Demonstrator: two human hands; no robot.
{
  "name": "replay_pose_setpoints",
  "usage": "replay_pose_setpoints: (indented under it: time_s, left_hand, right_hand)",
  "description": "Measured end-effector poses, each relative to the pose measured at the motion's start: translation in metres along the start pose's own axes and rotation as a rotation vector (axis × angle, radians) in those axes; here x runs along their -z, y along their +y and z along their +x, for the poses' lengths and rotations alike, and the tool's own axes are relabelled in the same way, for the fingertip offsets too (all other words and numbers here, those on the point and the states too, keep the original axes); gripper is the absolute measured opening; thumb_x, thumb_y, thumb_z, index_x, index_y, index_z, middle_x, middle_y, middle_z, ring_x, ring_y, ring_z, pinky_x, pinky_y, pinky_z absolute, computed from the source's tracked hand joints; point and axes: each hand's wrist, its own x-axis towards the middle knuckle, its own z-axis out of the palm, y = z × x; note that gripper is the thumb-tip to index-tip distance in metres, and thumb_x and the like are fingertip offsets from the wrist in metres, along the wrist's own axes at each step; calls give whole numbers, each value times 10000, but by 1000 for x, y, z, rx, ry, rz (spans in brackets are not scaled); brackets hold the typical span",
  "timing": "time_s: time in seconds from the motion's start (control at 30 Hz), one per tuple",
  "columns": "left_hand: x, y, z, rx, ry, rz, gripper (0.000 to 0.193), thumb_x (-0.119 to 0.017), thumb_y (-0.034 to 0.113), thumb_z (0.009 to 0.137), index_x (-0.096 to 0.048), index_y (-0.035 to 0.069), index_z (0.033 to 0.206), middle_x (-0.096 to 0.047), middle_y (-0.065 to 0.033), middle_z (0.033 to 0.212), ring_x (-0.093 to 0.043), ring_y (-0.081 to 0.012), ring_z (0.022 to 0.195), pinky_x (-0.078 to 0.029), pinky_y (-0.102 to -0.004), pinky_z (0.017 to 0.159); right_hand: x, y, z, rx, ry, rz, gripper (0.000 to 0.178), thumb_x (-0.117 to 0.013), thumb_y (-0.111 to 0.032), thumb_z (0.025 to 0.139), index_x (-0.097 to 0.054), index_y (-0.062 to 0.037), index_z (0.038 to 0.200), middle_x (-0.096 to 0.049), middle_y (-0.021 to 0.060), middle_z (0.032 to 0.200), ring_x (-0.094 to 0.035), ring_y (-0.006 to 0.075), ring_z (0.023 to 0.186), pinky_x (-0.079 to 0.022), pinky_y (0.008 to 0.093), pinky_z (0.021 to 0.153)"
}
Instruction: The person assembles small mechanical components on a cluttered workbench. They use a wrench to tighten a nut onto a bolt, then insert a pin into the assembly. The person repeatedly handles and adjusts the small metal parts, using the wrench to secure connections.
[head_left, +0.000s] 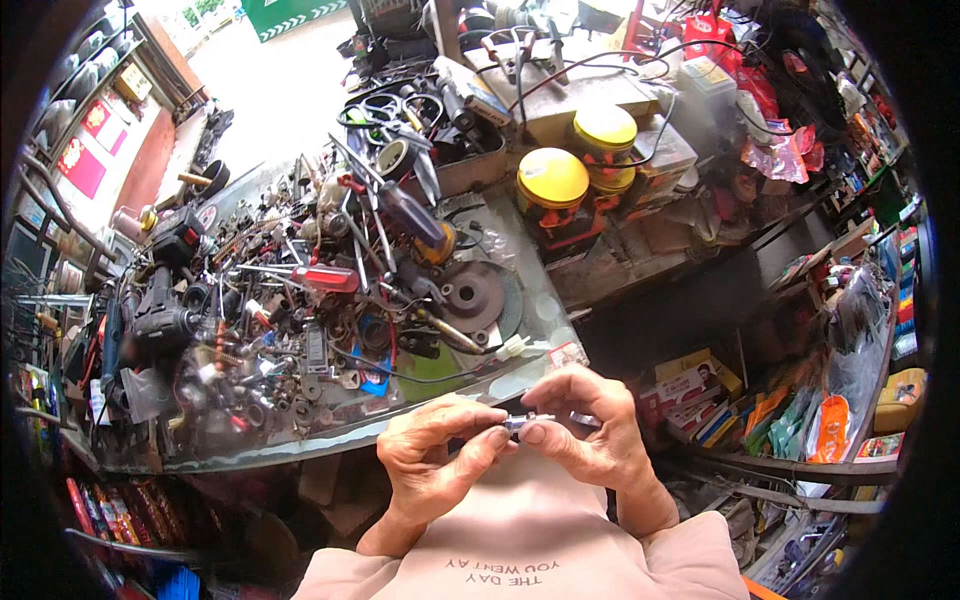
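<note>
I am holding a small metal part (530, 422) between both hands, just in front of my chest and just off the near edge of the desk (400, 430). My left hand (435, 455) is curling its fingers in, thumb and forefinger pinching the left end of the part. My right hand (585, 425) is closing around the other end, thumb pressing from below and fingers arching over the top, so only a short silvery stretch with a bluish tint is showing between my fingertips. What kind of part it is I cannot tell; it is too small and mostly covered.

The desk is lying just beyond my hands, its top crowded with loose screws, washers, springs and metal scraps. A red-handled screwdriver (325, 278) is lying among them toward the left, and a dark-handled screwdriver (412, 215) is sitting farther back, near the middle. A dark round metal disc (472, 295) is resting right of centre, and a black power drill (160, 300) is lying at the left end. Well behind them, two yellow-lidded tins (553, 178) are standing side by side beside a pair of scissors (375, 108). To my right, shelves are holding colourful boxes and packets (690, 390).
</note>
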Motion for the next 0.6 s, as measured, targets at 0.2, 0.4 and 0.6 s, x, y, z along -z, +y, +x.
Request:
replay_pose_setpoints:
  time_s: [0.2,0.4,0.6]
  left_hand:
    - [23,5,10,-77,-88,91,153,-681,-60,744,-661,-61,895,-654,-136,754,-647,-158,638,-493,-231,546]
    - [49,7,16,-64,8,101,149,-689,-43,753,-667,-51,901,-656,-126,748,-646,-146,641,-492,-220,570]
    - [71,16,19,-26,-35,85,134,-679,-37,771,-669,-55,904,-654,-111,760,-646,-130,649,-490,-216,573]
  right_hand:
    - [-9,14,11,117,-102,-158,222,-699,-174,835,-621,20,761,-586,27,613,-473,58,511,-369,218,453]
    - [-51,-5,30,13,61,16,229,-671,-194,846,-627,17,771,-593,16,638,-534,77,570,-399,218,516]
    - [-58,3,41,36,-88,-165,207,-658,-165,868,-627,15,771,-577,17,621,-480,57,553,-366,216,482]
